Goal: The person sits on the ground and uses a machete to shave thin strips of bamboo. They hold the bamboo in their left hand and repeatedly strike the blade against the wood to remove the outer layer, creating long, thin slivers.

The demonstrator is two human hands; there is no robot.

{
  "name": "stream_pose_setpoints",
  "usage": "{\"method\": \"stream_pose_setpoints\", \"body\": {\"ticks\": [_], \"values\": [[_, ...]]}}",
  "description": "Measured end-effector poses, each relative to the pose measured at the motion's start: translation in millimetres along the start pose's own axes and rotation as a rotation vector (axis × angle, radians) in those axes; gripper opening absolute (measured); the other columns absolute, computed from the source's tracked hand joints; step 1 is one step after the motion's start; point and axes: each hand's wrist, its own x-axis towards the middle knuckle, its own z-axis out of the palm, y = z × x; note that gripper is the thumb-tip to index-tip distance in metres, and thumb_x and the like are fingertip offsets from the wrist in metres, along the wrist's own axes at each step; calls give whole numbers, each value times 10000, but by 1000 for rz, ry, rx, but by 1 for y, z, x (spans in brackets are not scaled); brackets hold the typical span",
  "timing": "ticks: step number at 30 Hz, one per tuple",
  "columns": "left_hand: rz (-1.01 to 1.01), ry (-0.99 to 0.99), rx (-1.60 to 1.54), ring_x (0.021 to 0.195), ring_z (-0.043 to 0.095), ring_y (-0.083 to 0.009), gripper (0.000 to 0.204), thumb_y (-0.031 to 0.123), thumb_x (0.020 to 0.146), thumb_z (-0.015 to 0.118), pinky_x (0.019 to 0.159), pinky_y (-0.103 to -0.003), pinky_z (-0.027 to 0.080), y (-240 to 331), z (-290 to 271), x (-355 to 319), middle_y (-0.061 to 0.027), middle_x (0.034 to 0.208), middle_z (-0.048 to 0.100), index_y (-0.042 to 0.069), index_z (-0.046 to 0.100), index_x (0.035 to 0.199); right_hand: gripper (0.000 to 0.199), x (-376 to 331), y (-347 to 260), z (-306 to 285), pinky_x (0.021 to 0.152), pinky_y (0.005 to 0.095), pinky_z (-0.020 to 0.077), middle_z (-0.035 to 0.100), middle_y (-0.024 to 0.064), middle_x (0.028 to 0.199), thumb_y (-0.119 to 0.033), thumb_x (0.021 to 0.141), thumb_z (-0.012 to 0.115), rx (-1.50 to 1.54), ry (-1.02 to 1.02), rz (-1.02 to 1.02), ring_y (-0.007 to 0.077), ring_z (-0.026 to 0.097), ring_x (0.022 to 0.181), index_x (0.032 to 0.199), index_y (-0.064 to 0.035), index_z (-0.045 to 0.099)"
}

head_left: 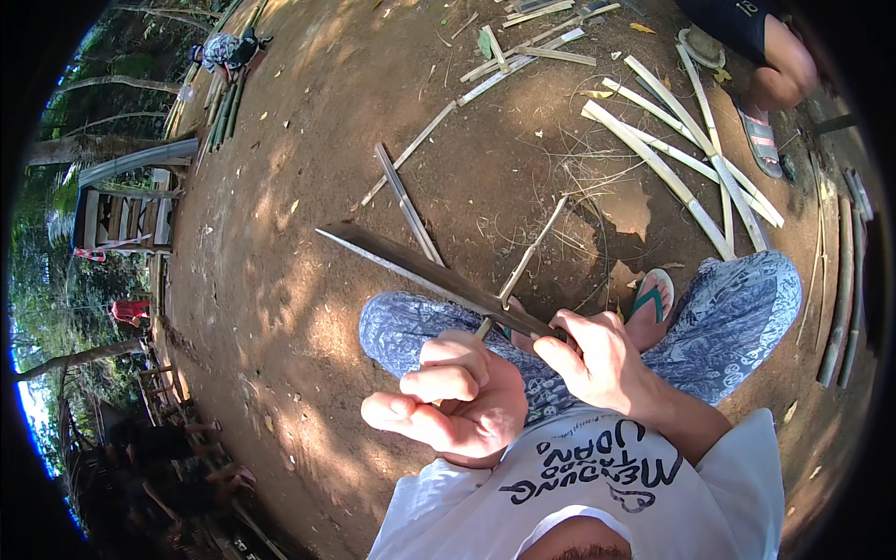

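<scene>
My left hand (457, 397) is nearest me, its fingers (439, 383) curled shut around the lower end of a thin bamboo strip (527, 257), thumb stretched out to the left. Just beside it my right hand (602, 359) has its fingers closed tight on the handle of a long knife (420, 266), whose dark blade runs up and to the left, crossing the strip just above my left hand. Both hands hover over my lap, above my knees in blue patterned trousers (737, 317). Between the knees my foot rests in a green-strapped sandal (651, 301) on the dirt ground (308, 168). Beyond the blade a split bamboo slat (406, 201) lies flat on the ground. Farther off, toward the upper right, a loose pile of pale bamboo slats (691, 159) lies crossed, and at the top right edge another person's sandalled foot (761, 140) stands beside them.
</scene>
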Motion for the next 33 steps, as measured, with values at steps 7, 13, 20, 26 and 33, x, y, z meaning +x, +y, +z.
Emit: {"method": "stream_pose_setpoints", "body": {"ticks": [7,13,20,26,33], "values": [[-21,-54,56,560,355,-110,243,280,1086,317,487,-240,319,8,-3,-5,4,667,389,86,423,1186,302,-3,15,1,455,385,418,508,164,551,-237,921,639,-68,6,-5,336,563,469,795,28,565],[77,67,-101,449,316,-109,154,65,976,379,412,-279,312,2,11,-19,-54,607,432,97,325,1116,242,-12,6,0,447,383,438,536,161,547,-189,887,667,-102,140,-65,325,591,468,821,27,581],[-132,-253,-17,590,466,-152,575,575,1031,333,556,-298,400,14,2,0,-56,723,519,89,411,1326,263,-10,10,-15,475,419,405,517,156,549,-217,902,649,-201,120,-68,345,552,475,781,8,587],[438,-53,134,1461,241,-416,727,591,1020,166,1224,-534,111,55,47,120,-247,1552,288,78,293,1520,260,-15,1,-25,498,437,403,521,161,559,-225,911,650,-224,99,-21,359,541,495,809,12,613],[409,-1116,1223,1492,246,-289,592,493,1028,301,1205,-560,31,-66,8,115,-49,1546,414,157,436,1496,353,-10,16,-27,532,470,457,565,212,599,-315,928,632,-330,27,-23,419,588,570,854,30,640]]}}
